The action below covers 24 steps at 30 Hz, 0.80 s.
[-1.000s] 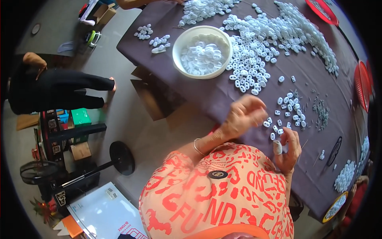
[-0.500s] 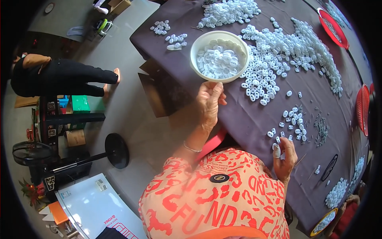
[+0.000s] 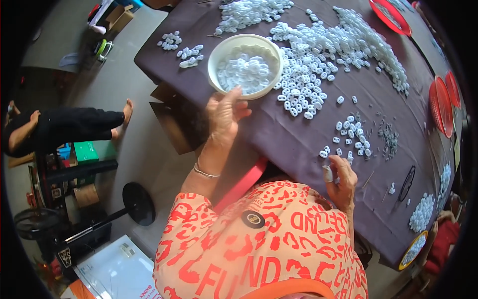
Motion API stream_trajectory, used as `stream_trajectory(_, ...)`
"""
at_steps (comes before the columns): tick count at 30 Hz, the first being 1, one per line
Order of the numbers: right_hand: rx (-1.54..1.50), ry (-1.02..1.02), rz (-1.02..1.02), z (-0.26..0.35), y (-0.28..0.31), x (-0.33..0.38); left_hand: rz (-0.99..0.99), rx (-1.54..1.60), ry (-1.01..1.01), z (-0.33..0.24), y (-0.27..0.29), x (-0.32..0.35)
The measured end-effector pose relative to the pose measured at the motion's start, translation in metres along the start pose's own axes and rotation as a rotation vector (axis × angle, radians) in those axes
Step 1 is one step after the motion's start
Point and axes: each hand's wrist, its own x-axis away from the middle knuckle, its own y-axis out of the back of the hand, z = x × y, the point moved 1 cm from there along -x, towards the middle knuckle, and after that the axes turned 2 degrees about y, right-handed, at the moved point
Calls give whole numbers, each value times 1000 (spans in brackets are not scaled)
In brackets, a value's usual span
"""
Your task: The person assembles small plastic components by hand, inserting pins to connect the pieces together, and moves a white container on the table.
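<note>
A cream round bowl (image 3: 214, 74), part filled with small white oval plastic pieces (image 3: 244, 72) with two dark holes, stands near the table's left edge. My left hand (image 3: 224, 117) is at its near rim, thumb over the edge and the other fingers curled below, gripping it. Close to the table's front edge rests my right hand (image 3: 343, 183), its fingers bent and apart, a white covering on one digit. Just beyond its fingertips lies a loose group of white pieces (image 3: 351, 130). Nothing shows clearly between those fingers.
Large heaps of white pieces (image 3: 328, 42) cover the far table. Small grey slivers (image 3: 388, 137) and black-framed glasses (image 3: 407, 183) lie to the right. Red baskets (image 3: 440, 107) stand at the far right edge. A person in black (image 3: 74, 127) is on the left, near a fan (image 3: 37, 222).
The whole view has shifted, so the table and bowl appear further left. My left thumb has come up over the bowl's rim. My right hand stays by the small group of pieces.
</note>
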Motion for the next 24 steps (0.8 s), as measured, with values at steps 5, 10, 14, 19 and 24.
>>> stream_trajectory(5,2,-13,-18,-4,6,5,1,188,-173,-12,19,-24)
stream_trajectory(10,-21,-52,-63,-10,13,12,50,153,-164,-31,65,-31)
stream_trajectory(14,-31,-55,-41,-11,13,10,37,167,-153,-30,80,-20)
stream_trajectory(19,18,8,-3,-13,10,1,52,169,-113,-26,76,-13)
stream_trajectory(24,40,61,55,-14,11,-16,72,208,-92,-25,71,-9)
